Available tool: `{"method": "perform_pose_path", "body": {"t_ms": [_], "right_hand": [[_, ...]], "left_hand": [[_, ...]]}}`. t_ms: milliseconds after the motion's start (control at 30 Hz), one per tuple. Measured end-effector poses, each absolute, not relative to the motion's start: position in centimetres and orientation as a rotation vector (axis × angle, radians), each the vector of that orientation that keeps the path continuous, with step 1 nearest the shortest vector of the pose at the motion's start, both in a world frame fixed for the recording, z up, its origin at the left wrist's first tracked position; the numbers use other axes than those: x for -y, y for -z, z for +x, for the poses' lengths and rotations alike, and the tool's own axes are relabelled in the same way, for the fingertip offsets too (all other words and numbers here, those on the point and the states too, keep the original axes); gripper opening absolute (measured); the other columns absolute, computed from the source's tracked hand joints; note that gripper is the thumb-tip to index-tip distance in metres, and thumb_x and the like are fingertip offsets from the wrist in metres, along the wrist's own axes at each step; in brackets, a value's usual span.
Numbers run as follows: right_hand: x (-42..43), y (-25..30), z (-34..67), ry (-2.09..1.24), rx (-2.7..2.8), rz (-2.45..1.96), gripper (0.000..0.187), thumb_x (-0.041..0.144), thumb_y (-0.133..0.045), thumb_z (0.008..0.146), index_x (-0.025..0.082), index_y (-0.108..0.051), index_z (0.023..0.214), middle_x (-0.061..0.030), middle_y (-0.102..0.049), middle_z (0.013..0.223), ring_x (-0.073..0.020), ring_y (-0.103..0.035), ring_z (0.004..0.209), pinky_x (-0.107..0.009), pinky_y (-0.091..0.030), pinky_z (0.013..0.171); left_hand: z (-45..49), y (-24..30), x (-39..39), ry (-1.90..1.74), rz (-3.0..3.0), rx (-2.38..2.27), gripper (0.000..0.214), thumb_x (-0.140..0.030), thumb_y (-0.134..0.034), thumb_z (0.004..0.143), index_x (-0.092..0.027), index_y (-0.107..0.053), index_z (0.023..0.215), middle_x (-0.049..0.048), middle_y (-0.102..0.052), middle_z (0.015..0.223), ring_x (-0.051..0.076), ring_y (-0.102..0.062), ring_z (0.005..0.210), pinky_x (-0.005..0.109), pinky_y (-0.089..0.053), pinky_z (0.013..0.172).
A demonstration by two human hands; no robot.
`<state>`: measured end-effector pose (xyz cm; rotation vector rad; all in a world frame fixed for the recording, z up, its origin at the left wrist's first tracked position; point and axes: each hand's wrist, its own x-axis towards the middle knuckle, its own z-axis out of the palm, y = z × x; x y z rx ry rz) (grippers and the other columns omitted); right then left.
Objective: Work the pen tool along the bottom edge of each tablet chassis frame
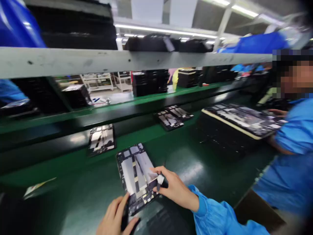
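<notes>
An opened tablet chassis (pixel 135 173) with silver battery cells and circuit boards lies tilted on the green bench in front of me. My left hand (pixel 114 217) grips its near bottom corner, fingers closed round the edge. My right hand (pixel 171 187) rests on its right edge, with the fingers pinched on a small white piece (pixel 160 179) and a thin dark tool at the chassis's right side.
More opened chassis lie on the black conveyor belt (pixel 101 138) and further along (pixel 172 117). A co-worker in a blue coat (pixel 293 156) sits at right beside a tray of boards (pixel 244 119). A grey shelf rail (pixel 122 60) carrying black trays crosses overhead.
</notes>
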<state>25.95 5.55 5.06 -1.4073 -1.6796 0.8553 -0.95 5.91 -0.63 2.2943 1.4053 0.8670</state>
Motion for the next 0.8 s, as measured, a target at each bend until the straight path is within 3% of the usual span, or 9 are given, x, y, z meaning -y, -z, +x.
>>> {"method": "perform_pose_path", "body": {"t_ms": [100,200,400,567,700,800], "right_hand": [[-5.9,-5.2,23.3,-0.975,1.852,-1.249,0.037,0.006,-0.059,0.078,0.025,-0.062,0.110,-0.0014,-0.071,0.108,-0.0214,-0.066,0.102,-0.031,-0.049,0.089],[-6.2,-4.1,21.7,-1.056,1.887,-1.186,0.033,0.004,-0.054,0.078,0.023,-0.061,0.104,-0.0023,-0.070,0.102,-0.0210,-0.066,0.099,-0.031,-0.049,0.087],[-5.9,-2.5,21.6,-1.089,1.916,-1.203,0.029,0.007,-0.054,0.081,0.024,-0.060,0.104,-0.0031,-0.069,0.102,-0.0217,-0.064,0.099,-0.032,-0.048,0.087],[-5.7,-2.2,20.9,-1.002,1.956,-1.245,0.019,0.011,-0.056,0.084,0.024,-0.062,0.096,-0.0030,-0.071,0.094,-0.0229,-0.065,0.091,-0.033,-0.048,0.081],[-5.7,-1.9,20.4,-0.945,1.949,-1.253,0.016,0.012,-0.053,0.085,0.023,-0.061,0.092,-0.0028,-0.071,0.088,-0.0224,-0.064,0.084,-0.032,-0.047,0.075],[-5.6,-1.9,20.4,-0.937,1.947,-1.252,0.018,0.010,-0.053,0.085,0.023,-0.061,0.094,-0.0024,-0.071,0.088,-0.0221,-0.064,0.085,-0.032,-0.046,0.076]], "left_hand": [[-0.2,-0.7,-5.5,-0.888,2.371,-1.271,0.035,-0.044,-0.062,0.087,-0.038,-0.063,0.122,0.0038,-0.068,0.100,0.023,-0.069,0.085,0.029,-0.059,0.071],[0.1,-0.8,-5.2,-0.864,2.350,-1.273,0.023,-0.037,-0.057,0.093,-0.027,-0.066,0.111,0.0058,-0.064,0.095,0.019,-0.067,0.084,0.027,-0.057,0.071],[-0.1,-0.8,-4.8,-0.813,2.241,-1.252,0.024,-0.036,-0.060,0.092,-0.025,-0.064,0.113,0.0052,-0.063,0.097,0.019,-0.064,0.087,0.027,-0.054,0.074],[0.6,-1.2,-5.2,-0.880,2.095,-1.188,0.018,-0.026,-0.051,0.097,-0.023,-0.068,0.093,0.0024,-0.065,0.086,0.015,-0.063,0.080,0.024,-0.050,0.072],[0.7,-1.5,-5.2,-0.834,2.042,-1.251,0.012,-0.029,-0.060,0.092,-0.024,-0.068,0.099,0.0015,-0.065,0.084,0.015,-0.061,0.073,0.024,-0.049,0.068],[0.6,-1.8,-5.1,-0.793,2.037,-1.278,0.010,-0.025,-0.059,0.092,-0.023,-0.069,0.091,0.0007,-0.063,0.080,0.015,-0.060,0.072,0.024,-0.047,0.066]]}}
